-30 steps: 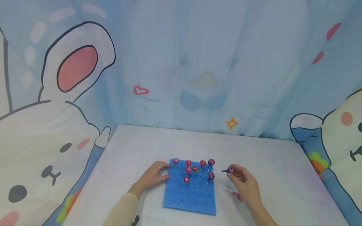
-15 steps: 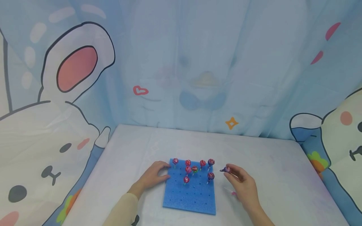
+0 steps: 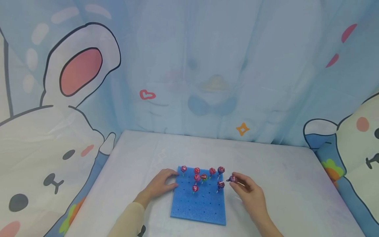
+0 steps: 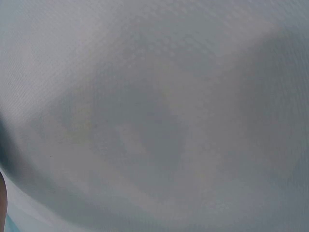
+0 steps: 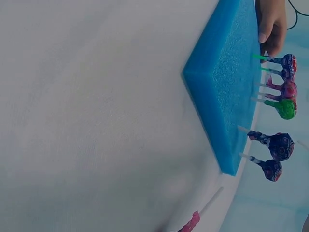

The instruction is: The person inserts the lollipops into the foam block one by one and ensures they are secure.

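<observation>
My right hand (image 3: 250, 194) pinches a purple-wrapped lollipop (image 3: 233, 178) by its head, between thumb and fingers. It is just off the right edge of a blue foam board (image 3: 198, 212) full of small holes, its wrapper tail facing the board. My left hand (image 3: 160, 183) rests against the board's left edge, fingers and thumb spread apart. Several lollipops stand in the board's holes, among them a purple one (image 3: 220, 185) near the right edge and a red one (image 3: 195, 188) nearer the middle. A green-wrapped lollipop (image 5: 287, 109) shows in the right wrist view.
A pink-wrapped lollipop (image 5: 191, 222) lies on the white-covered table (image 5: 106, 96), mostly hidden by my right hand in the head view. A blue printed curtain (image 3: 219, 65) hangs behind the table. Pale blurred cloth (image 4: 154, 125) fills the left wrist view.
My right hand has moved left toward the board with the purple lollipop, and now covers most of the pink one. The left hand and the board stay put.
</observation>
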Action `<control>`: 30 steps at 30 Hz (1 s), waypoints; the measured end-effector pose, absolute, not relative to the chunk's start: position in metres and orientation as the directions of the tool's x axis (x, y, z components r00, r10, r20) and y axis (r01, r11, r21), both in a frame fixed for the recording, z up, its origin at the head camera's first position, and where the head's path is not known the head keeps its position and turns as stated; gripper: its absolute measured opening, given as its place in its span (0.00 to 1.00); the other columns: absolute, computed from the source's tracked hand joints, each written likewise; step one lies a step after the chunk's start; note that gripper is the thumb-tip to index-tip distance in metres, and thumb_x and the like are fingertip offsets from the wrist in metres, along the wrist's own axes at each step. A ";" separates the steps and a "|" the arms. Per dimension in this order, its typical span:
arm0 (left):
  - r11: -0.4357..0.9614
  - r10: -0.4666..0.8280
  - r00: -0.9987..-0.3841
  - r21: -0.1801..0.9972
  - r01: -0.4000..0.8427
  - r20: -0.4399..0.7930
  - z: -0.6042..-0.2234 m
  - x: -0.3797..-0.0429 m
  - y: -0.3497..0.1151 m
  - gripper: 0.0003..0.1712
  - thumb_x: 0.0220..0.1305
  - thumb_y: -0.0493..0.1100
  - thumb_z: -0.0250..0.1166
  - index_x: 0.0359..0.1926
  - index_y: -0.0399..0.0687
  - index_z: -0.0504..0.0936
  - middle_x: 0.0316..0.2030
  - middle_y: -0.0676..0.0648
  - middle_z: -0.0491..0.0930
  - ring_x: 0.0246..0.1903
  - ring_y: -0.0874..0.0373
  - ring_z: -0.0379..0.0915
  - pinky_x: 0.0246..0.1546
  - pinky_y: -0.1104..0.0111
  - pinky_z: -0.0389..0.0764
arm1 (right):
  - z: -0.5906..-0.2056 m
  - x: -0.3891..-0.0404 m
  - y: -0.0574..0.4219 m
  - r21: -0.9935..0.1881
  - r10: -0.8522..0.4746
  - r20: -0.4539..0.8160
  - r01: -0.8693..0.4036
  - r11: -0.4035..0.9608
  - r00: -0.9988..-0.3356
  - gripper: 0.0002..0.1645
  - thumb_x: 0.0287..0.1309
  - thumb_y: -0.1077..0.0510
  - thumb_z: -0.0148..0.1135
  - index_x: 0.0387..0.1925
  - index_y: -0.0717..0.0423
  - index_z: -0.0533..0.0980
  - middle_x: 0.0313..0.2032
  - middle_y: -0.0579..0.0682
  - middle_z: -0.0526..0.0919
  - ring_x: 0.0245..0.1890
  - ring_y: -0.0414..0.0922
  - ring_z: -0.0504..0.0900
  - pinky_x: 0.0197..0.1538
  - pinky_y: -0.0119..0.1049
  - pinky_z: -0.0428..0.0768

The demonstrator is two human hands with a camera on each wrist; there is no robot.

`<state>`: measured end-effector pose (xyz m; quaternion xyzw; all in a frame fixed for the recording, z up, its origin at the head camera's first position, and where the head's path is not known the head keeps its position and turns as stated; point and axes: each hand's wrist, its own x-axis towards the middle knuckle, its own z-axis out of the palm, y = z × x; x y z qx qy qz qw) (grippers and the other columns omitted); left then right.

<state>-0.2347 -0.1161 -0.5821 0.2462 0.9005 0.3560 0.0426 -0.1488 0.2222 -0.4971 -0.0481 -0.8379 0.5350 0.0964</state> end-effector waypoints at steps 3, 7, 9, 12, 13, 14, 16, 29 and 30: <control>0.630 0.473 -0.875 0.656 0.415 0.099 -0.583 -0.235 -0.116 0.25 0.65 0.54 0.65 0.60 0.54 0.76 0.58 0.54 0.75 0.63 0.56 0.66 0.65 0.56 0.68 | -0.499 -0.148 0.219 -0.906 0.164 0.121 -0.041 0.421 -0.979 0.22 0.61 0.57 0.67 0.57 0.54 0.76 0.54 0.51 0.80 0.53 0.45 0.81 0.48 0.21 0.78; 0.632 0.474 -0.875 0.654 0.415 0.098 -0.583 -0.235 -0.116 0.25 0.65 0.54 0.65 0.60 0.53 0.76 0.58 0.54 0.76 0.63 0.56 0.66 0.65 0.57 0.68 | -0.502 -0.147 0.213 -0.911 0.142 0.127 -0.059 0.408 -0.982 0.21 0.60 0.58 0.67 0.56 0.55 0.77 0.54 0.51 0.80 0.53 0.43 0.80 0.49 0.22 0.78; 0.632 0.474 -0.876 0.656 0.412 0.094 -0.583 -0.235 -0.116 0.25 0.65 0.54 0.65 0.60 0.54 0.76 0.58 0.55 0.75 0.63 0.56 0.66 0.65 0.57 0.67 | -0.503 -0.146 0.209 -0.914 0.136 0.123 -0.059 0.401 -0.983 0.21 0.60 0.59 0.67 0.55 0.55 0.77 0.54 0.51 0.81 0.53 0.44 0.80 0.49 0.23 0.78; 0.632 0.474 -0.876 0.657 0.411 0.091 -0.583 -0.235 -0.116 0.25 0.65 0.55 0.65 0.60 0.54 0.75 0.58 0.55 0.75 0.63 0.56 0.66 0.65 0.57 0.67 | -0.505 -0.145 0.204 -0.920 0.125 0.110 -0.054 0.389 -0.986 0.21 0.60 0.59 0.67 0.55 0.56 0.77 0.54 0.51 0.80 0.54 0.46 0.80 0.49 0.24 0.79; 0.633 0.474 -0.876 0.656 0.410 0.090 -0.582 -0.235 -0.116 0.25 0.65 0.55 0.64 0.60 0.54 0.75 0.58 0.55 0.75 0.63 0.56 0.66 0.65 0.57 0.67 | -0.505 -0.145 0.202 -0.922 0.127 0.103 -0.047 0.384 -0.987 0.21 0.60 0.60 0.68 0.55 0.55 0.77 0.54 0.51 0.80 0.54 0.46 0.80 0.50 0.25 0.79; 0.633 0.474 -0.876 0.657 0.410 0.090 -0.582 -0.235 -0.116 0.25 0.65 0.55 0.64 0.60 0.54 0.75 0.58 0.55 0.75 0.63 0.57 0.66 0.65 0.57 0.68 | -0.506 -0.145 0.200 -0.923 0.126 0.099 -0.044 0.383 -0.987 0.21 0.59 0.60 0.68 0.55 0.55 0.77 0.54 0.51 0.80 0.54 0.47 0.80 0.50 0.25 0.79; 0.630 0.474 -0.876 0.660 0.410 0.091 -0.583 -0.235 -0.116 0.25 0.65 0.55 0.64 0.61 0.54 0.75 0.58 0.55 0.75 0.63 0.56 0.66 0.65 0.57 0.68 | -0.508 -0.145 0.197 -0.925 0.121 0.099 -0.046 0.378 -0.988 0.21 0.59 0.61 0.68 0.55 0.55 0.77 0.54 0.51 0.80 0.55 0.48 0.80 0.50 0.26 0.79; 0.640 0.466 -0.881 0.654 0.403 0.087 -0.582 -0.234 -0.115 0.26 0.65 0.56 0.64 0.61 0.54 0.75 0.58 0.55 0.75 0.63 0.56 0.66 0.65 0.56 0.68 | -0.518 -0.146 0.185 -0.901 0.112 0.128 -0.068 0.427 -0.985 0.21 0.59 0.65 0.66 0.55 0.54 0.77 0.54 0.49 0.81 0.57 0.47 0.79 0.52 0.28 0.79; 0.641 0.465 -0.881 0.653 0.403 0.087 -0.582 -0.234 -0.115 0.26 0.65 0.56 0.64 0.60 0.54 0.75 0.58 0.55 0.75 0.63 0.56 0.66 0.65 0.56 0.68 | -0.519 -0.146 0.185 -0.901 0.110 0.132 -0.073 0.428 -0.985 0.21 0.59 0.65 0.66 0.55 0.55 0.78 0.54 0.49 0.81 0.57 0.47 0.79 0.52 0.29 0.79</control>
